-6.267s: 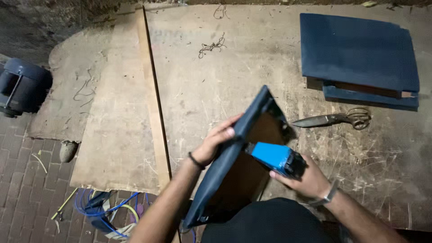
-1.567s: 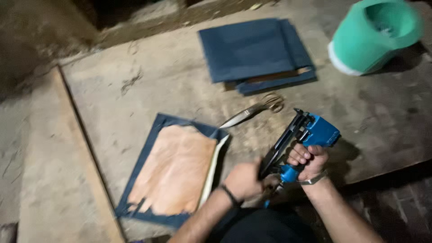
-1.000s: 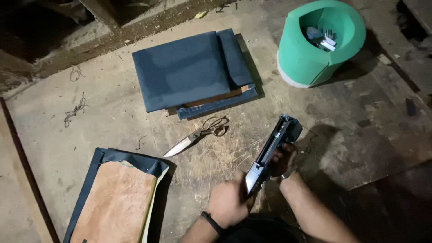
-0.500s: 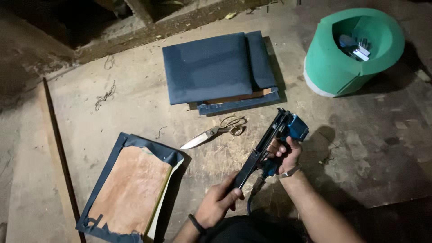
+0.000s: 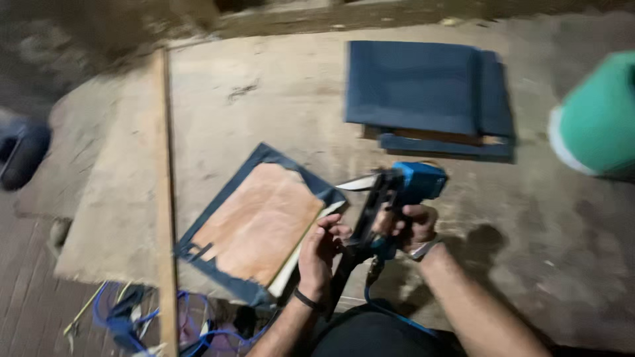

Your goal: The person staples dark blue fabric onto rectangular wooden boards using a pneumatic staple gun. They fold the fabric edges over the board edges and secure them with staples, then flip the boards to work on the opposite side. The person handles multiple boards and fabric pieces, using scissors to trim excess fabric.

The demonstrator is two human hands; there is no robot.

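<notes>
My right hand (image 5: pixel 409 225) grips the handle of a blue pneumatic staple gun (image 5: pixel 399 192), held above the worn wooden worktop (image 5: pixel 278 106). My left hand (image 5: pixel 319 250) is closed around the lower end of the gun's long black magazine (image 5: pixel 357 241). Just left of my hands lies a square seat panel (image 5: pixel 258 221), brown board side up, with dark blue fabric folded over its edges. A blue air hose (image 5: pixel 390 317) hangs from the gun's handle.
A second blue-covered panel (image 5: pixel 423 89) lies further back on the worktop. The tip of a pair of scissors (image 5: pixel 357 184) shows behind the gun. A green bucket (image 5: pixel 595 116) stands at the right edge. Blue hose coils (image 5: pixel 132 317) lie on the brick floor at lower left.
The view has swung left and closer, so the bucket slid to the right edge. My hands kept hold of the staple gun, now nearer the board-up panel.
</notes>
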